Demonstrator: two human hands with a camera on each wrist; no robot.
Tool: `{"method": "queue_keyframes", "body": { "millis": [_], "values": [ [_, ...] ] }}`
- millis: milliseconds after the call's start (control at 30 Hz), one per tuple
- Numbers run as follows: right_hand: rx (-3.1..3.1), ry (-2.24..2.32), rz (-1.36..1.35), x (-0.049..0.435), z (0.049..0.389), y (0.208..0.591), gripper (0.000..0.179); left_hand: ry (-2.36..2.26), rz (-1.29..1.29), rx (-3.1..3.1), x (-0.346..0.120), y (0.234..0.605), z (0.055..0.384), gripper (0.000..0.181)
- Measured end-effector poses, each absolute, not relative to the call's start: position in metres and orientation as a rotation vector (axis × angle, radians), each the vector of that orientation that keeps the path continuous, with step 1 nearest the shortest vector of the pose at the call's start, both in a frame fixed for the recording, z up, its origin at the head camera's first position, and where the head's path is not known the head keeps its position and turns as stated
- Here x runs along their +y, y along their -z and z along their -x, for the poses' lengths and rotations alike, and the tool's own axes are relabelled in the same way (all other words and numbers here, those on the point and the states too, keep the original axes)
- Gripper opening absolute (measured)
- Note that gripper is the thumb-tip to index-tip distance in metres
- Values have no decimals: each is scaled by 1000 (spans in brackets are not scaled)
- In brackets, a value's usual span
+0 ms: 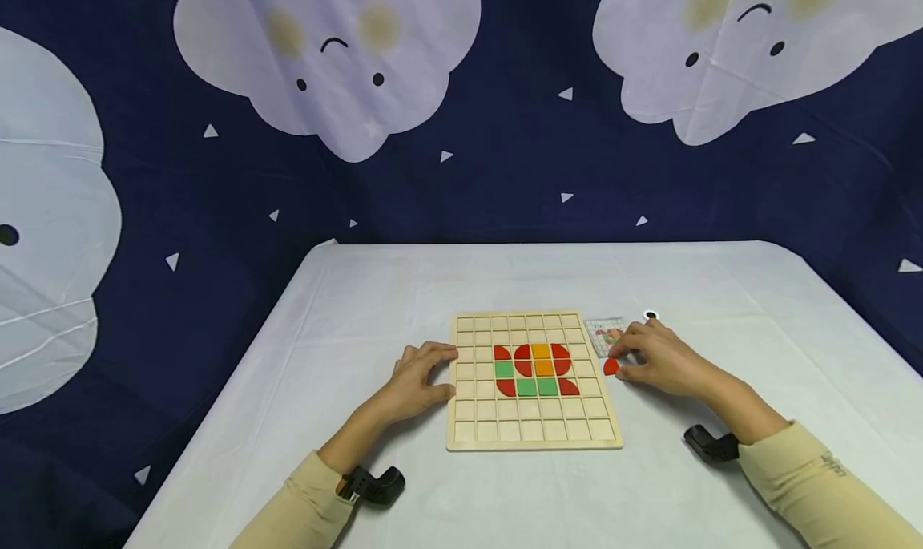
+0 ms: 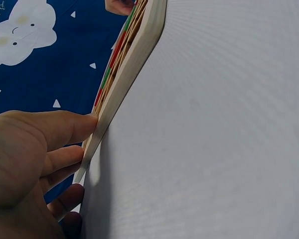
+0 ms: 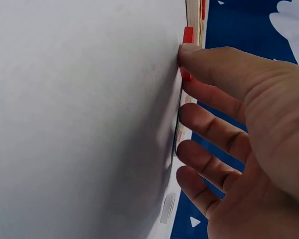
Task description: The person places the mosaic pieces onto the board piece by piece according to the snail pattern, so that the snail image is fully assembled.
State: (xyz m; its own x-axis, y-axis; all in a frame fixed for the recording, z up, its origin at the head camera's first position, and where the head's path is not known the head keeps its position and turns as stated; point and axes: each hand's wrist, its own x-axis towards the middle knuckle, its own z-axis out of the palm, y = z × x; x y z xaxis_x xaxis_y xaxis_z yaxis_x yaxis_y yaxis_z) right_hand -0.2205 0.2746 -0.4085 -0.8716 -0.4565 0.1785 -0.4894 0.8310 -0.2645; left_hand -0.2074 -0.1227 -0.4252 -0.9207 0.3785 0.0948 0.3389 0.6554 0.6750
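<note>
A wooden grid board (image 1: pixel 505 430) lies flat on the white table. Red, green and orange tiles (image 1: pixel 526 386) fill several of its middle squares. At the board's left edge, my left hand (image 1: pixel 421 381) touches the rim with thumb and fingertips; the left wrist view shows the thumb (image 2: pixel 82 127) against the side. To the right of the board, my right hand (image 1: pixel 659 358) pinches a red tile with a curved edge (image 1: pixel 610 366) between thumb and index finger, low at the tabletop. In the right wrist view the red tile (image 3: pixel 188 35) stands partly behind the thumb.
A small printed pattern card (image 1: pixel 602 334) lies by the board's upper right side, partly covered by my right hand. Behind that hand sits a small round white-and-black object (image 1: pixel 651 315). A dark blue cloud-patterned cloth (image 1: pixel 505 196) hangs beyond the table (image 1: pixel 461 276).
</note>
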Motion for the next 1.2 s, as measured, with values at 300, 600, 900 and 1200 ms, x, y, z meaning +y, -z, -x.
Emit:
{"method": "queue_keyframes", "body": {
  "millis": [300, 600, 900, 1200],
  "values": [
    [-2862, -496, -750, 267, 222, 404, 18, -1130, -610, 2807, -123, 424, 207, 51],
    [-2839, -646, -768, 206, 230, 384, 21, -1132, -617, 2808, -124, 425, 207, 51],
    [-2826, -648, -845, 138, 246, 385, 22, -1130, -626, 2812, -123, 425, 207, 51],
    [-2861, -603, -878, 103, 257, 392, 21, -1126, -625, 2810, -124, 424, 207, 51]
  ]
}}
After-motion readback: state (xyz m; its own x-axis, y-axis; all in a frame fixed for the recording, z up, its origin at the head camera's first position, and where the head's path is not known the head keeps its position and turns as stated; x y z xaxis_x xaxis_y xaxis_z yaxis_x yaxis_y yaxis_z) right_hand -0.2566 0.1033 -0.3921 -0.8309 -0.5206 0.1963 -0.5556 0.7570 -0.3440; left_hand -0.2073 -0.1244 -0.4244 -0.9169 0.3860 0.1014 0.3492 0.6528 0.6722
